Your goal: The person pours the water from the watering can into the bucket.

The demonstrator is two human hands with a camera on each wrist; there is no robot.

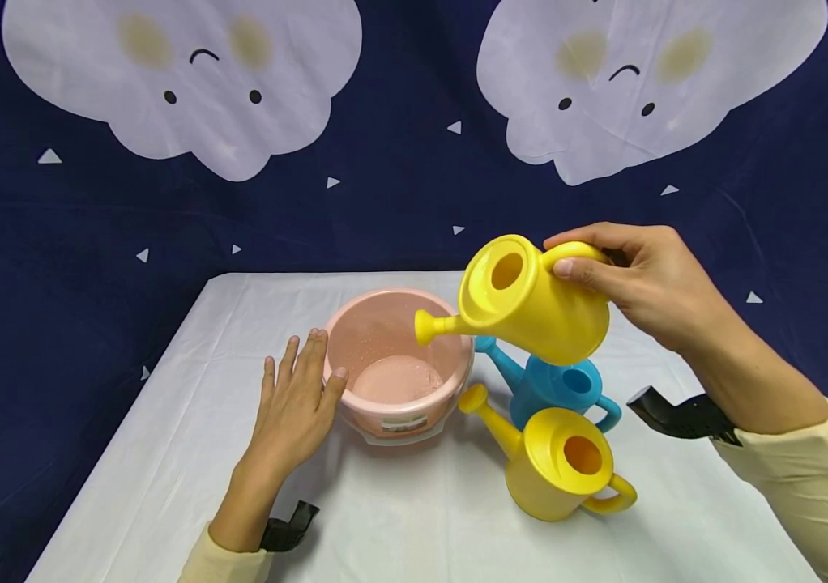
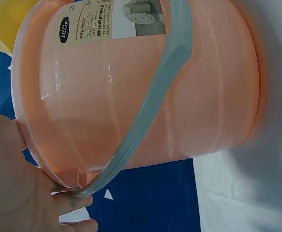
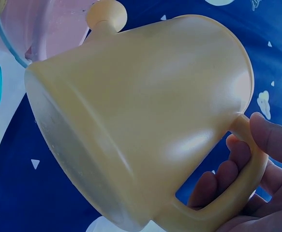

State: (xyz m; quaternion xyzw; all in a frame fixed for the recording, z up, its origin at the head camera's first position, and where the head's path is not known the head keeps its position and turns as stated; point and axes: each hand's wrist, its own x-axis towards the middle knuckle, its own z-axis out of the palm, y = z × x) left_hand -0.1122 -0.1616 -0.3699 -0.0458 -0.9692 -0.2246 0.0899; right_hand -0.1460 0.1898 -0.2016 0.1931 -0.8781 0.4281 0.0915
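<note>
My right hand (image 1: 647,275) grips the handle of a yellow watering can (image 1: 567,316), fingers curled through the loop in the right wrist view. The can hangs in the air, tilted left, its spout over the right side of a pink bucket (image 1: 356,324). With fingers straight, my left hand (image 1: 297,405) rests against the bucket's left rim. Water drops and a little liquid show on the bucket's inside. In the left wrist view, the bucket's grey-green handle (image 2: 145,106) hangs down its labelled side, and fingertips are right at the rim.
Right of the bucket stand a blue watering can (image 1: 541,393) and a second yellow watering can (image 1: 545,478), spouts pointing left toward the bucket. A white cloth (image 1: 202,453) covers the table. Behind it hangs a dark blue backdrop (image 1: 399,219) with clouds and triangles.
</note>
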